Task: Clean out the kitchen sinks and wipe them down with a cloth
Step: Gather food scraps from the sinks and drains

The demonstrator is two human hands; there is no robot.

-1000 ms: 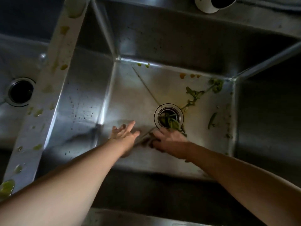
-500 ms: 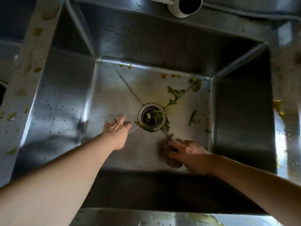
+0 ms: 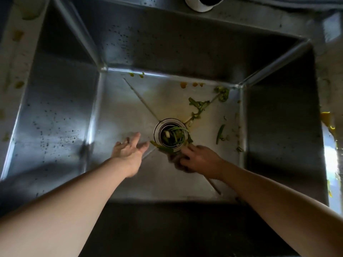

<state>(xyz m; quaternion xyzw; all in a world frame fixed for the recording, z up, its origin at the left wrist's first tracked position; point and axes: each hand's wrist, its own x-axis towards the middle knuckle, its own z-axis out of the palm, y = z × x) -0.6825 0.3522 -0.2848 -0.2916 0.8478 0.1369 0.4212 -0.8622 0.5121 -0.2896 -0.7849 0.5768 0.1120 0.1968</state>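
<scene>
I look down into a deep steel sink point(image 3: 128, 110). Its drain point(image 3: 158, 129) in the floor's middle is clogged with green vegetable scraps point(image 3: 175, 136). A trail of green scraps point(image 3: 198, 106) runs from the drain toward the far right corner, and a loose green piece point(image 3: 220, 133) lies right of the drain. My left hand point(image 3: 130, 152) hovers open, palm down, just left of the drain. My right hand point(image 3: 199, 160) is curled at the drain's near edge, fingertips touching a green strip point(image 3: 161, 147). Whether it grips anything is hidden.
Orange blobs point(image 3: 185, 84) dot the far edge of the sink floor. A white cup point(image 3: 201, 6) stands on the back ledge. The left divider point(image 3: 13, 75) carries yellowish smears, and the right rim point(image 3: 327, 119) has a yellow stain. Dark specks cover the sink walls.
My right hand has swept from the near right of the floor back up to the drain's edge. My left hand stays open beside the drain. The view shifted right, off the left basin.
</scene>
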